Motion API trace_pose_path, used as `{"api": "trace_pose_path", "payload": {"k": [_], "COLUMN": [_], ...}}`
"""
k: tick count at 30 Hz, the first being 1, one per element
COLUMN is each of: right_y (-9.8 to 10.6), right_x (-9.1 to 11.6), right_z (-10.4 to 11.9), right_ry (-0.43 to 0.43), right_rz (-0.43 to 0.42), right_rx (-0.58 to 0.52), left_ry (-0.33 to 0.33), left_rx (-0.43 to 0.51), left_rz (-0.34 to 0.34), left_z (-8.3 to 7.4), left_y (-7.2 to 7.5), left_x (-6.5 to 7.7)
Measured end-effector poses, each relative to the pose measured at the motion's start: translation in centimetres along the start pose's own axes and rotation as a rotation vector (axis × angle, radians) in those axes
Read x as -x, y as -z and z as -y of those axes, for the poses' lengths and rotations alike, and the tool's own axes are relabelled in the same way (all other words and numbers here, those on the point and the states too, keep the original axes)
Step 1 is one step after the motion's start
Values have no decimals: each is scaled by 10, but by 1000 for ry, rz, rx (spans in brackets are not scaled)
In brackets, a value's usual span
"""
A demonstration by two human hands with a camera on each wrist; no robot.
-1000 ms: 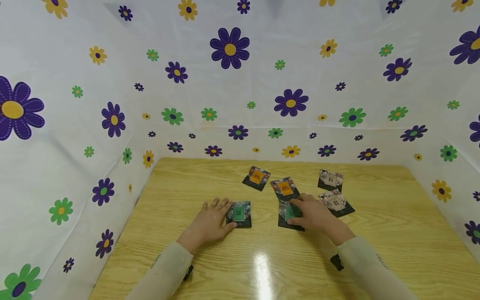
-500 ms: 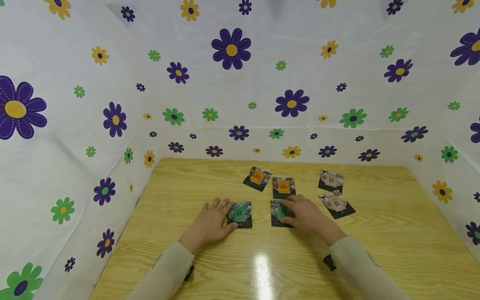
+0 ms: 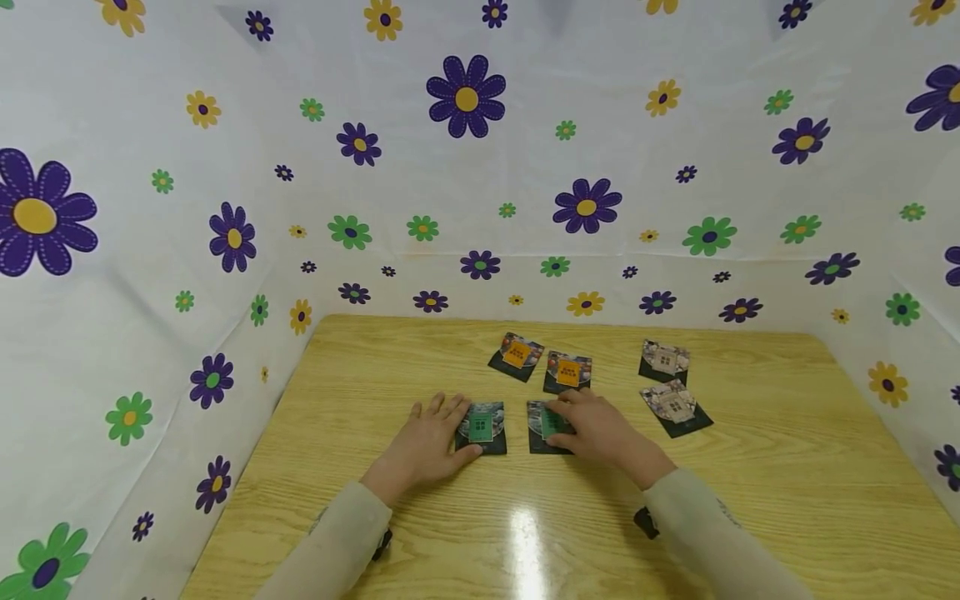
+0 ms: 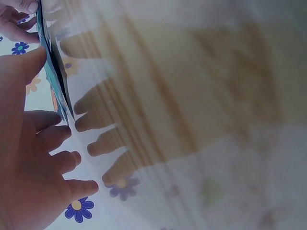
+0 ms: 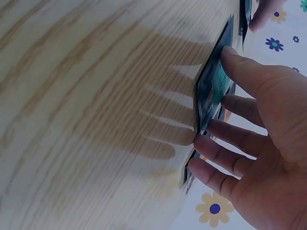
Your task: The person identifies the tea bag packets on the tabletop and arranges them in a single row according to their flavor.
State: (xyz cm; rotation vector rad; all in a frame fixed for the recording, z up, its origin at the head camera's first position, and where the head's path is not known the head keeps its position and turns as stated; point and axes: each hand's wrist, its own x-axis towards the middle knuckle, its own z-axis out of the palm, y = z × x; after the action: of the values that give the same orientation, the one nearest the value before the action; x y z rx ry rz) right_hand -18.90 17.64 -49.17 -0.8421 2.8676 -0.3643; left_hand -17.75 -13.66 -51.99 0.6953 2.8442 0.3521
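Two flat square packets with green labels lie on the table. My left hand [image 3: 423, 442] rests with spread fingers at the left edge of the left green-label packet [image 3: 482, 428], thumb near its lower edge. On the right green-label packet [image 3: 542, 428], my right hand [image 3: 600, 432] presses with fingertips and thumb, covering its right side. A narrow strip of table separates the two packets. In the right wrist view, the thumb and fingers touch the green-label packet [image 5: 218, 79] from above without curling around it. The left wrist view shows the left hand [image 4: 38, 139] beside a packet [image 4: 55, 72] seen edge-on.
Behind them lie an orange-label packet [image 3: 516, 356] and another orange-label packet [image 3: 567, 372], close to the right hand. To the right, one beige-label packet [image 3: 664, 360] touches a second beige-label packet [image 3: 677, 408]. Flowered white sheeting [image 3: 420, 183] walls the wooden table [image 3: 780, 467].
My right hand has slid the right green-label packet leftward, narrowing the gap to the left one. The nearer orange-label packet has turned straighter and now lies apart from it. The left hand stays put.
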Motion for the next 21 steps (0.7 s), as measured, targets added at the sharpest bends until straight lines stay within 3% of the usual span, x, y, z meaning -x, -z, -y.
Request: {"api": "trace_pose_path", "payload": {"k": [21], "right_y": [-4], "right_x": [-14], "right_z": [16], "right_ry": [34], "right_rz": [7], "right_rx": [4], "left_ry": [12], "left_rx": [-4], "left_rz": [28], "left_z": [-3], "left_y": [-1], "left_x": [-2]}}
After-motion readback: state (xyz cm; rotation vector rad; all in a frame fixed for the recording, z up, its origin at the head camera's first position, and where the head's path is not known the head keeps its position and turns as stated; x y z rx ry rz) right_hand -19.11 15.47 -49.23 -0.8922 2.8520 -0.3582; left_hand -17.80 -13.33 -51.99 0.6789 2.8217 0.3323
